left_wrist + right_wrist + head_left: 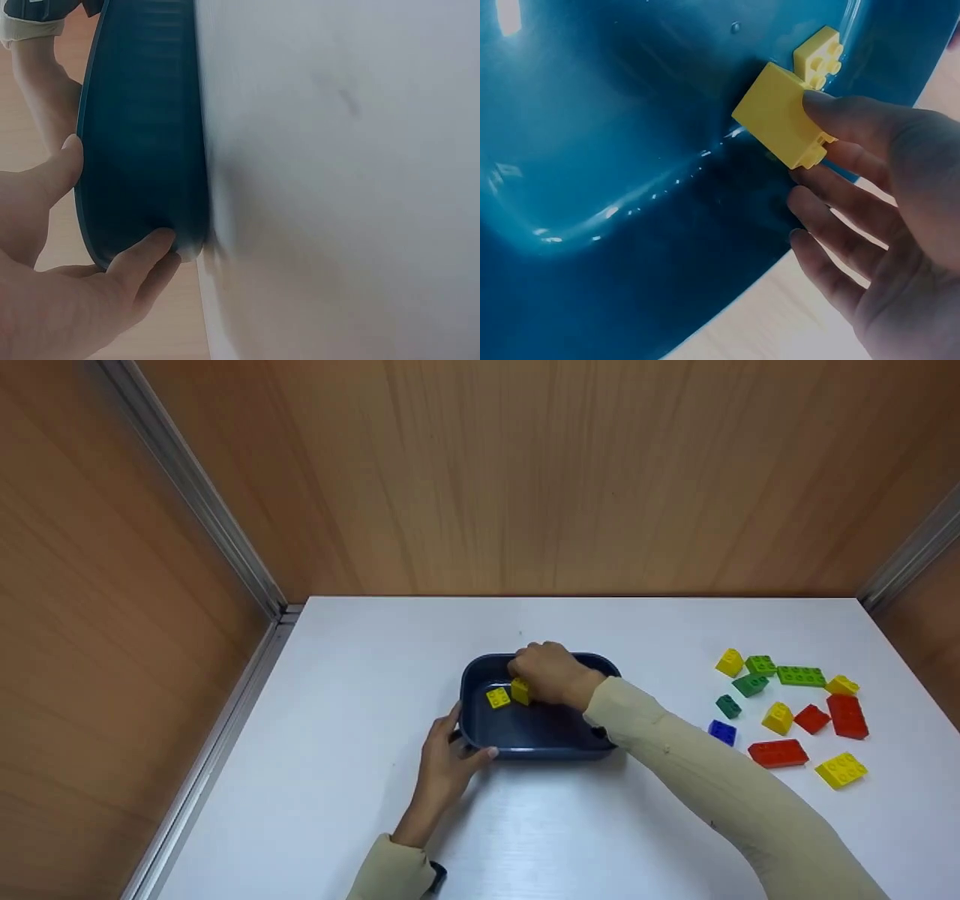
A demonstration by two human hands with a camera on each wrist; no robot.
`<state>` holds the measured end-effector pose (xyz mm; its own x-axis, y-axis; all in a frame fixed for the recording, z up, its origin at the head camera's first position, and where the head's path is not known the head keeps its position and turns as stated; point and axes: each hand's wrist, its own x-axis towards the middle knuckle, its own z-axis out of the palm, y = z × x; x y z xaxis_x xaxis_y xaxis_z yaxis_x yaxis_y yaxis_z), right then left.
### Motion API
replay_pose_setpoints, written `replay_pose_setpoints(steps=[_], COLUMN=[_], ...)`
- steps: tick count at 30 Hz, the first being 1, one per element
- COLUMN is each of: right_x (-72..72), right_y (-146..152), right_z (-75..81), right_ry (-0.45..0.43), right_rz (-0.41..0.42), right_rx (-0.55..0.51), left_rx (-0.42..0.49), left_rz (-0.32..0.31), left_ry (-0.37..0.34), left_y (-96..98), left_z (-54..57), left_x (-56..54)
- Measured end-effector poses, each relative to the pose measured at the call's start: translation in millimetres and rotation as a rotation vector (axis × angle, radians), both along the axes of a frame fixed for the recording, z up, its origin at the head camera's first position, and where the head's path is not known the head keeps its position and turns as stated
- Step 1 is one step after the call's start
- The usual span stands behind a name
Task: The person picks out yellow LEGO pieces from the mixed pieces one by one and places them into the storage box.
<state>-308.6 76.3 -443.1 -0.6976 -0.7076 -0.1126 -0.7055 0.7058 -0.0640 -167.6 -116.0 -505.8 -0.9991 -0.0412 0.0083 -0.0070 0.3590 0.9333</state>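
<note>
A dark blue tray (540, 739) stands on the white table. At its near left corner my left hand (442, 761) grips it from outside, thumb near the front rim and fingers along the left end; the left wrist view shows those fingers (142, 259) against the tray's outer wall. Inside the tray, my right hand (553, 671) pinches a yellow toy brick (776, 116) between thumb and fingers, its studs turned toward the palm. Beside it, a second yellow brick (498, 697) lies in the tray, studs showing. The right forearm covers part of the tray's right end.
To the right lie several loose bricks, among them a long light green one (801, 676), a red one (778, 753), a blue one (722, 733) and a yellow one (841, 770). A wood panel (525, 480) rises behind the table.
</note>
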Motion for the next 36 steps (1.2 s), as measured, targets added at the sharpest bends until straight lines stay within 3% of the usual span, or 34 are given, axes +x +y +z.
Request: replay_pose_setpoints(steps=[13, 22, 29, 36], right_x=[4.3, 8.8, 12.7, 15.7], right_y=[-2, 14, 40, 75], right_z=[-4.0, 7.3, 13.5, 18.0], right_ry=[0.069, 0.056, 0.14, 0.185], right_rz=[0.019, -0.008, -0.041, -0.135], right_rx=[0.062, -0.058, -0.118, -0.18], left_rx=[-0.026, -0.01, -0.015, -0.034], left_rz=[0.01, 0.01, 0.0, -0.003], left_ry=[-0.019, -0.017, 0.017, 0.033], left_y=[1.3, 0.1, -0.4, -0.7], left_z=[0.7, 0.9, -0.5, -1.7], left_x=[-0.1, -0.9, -0.3, -0.6])
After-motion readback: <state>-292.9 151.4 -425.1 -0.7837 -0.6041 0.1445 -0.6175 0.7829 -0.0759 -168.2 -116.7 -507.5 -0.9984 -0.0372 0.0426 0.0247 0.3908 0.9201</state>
